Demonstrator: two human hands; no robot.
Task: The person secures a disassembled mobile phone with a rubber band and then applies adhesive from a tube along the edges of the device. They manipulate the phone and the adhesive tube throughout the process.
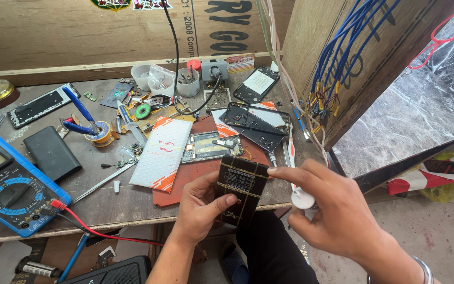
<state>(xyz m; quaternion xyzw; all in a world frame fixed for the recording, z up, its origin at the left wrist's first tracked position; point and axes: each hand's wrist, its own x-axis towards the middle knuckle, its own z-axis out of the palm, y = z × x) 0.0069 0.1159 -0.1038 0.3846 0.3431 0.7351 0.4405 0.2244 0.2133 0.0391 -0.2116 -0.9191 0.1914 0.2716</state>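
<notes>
Dark phone part: a dark rectangular phone piece with thin yellowish lines across its face (pixel 240 190), held upright just off the front edge of the wooden worktop (pixel 106 202), between the two hands.
Left hand: the left hand (pixel 202 208) grips the dark piece from its left side, thumb pressed on its face, fingers curled behind it.
Right hand: the right hand (pixel 328 208) sits just right of the piece, its forefinger stretched out so the tip touches the upper right edge; the other fingers close around a small white round-ended tool (pixel 303 199).
Mat: a reddish-brown work mat (pixel 182 184) lies at the front edge of the worktop, right behind the held piece.
On the mat: an opened phone body with bare circuit parts (pixel 209 146) and a white padded envelope with orange corners (pixel 161 153) overlapping the mat's left side.
Further back: a black phone frame (pixel 256 125) lies toward the right edge, and a phone with a lit pale screen (pixel 257 84) near the back right corner.
Left end: a blue multimeter with red and black leads (pixel 11 186) rests at the front left corner, a flat black rectangular case (pixel 52 153) beside it.
Middle left: blue-handled cutters (pixel 80 117) lie on a spool of solder wire.
</notes>
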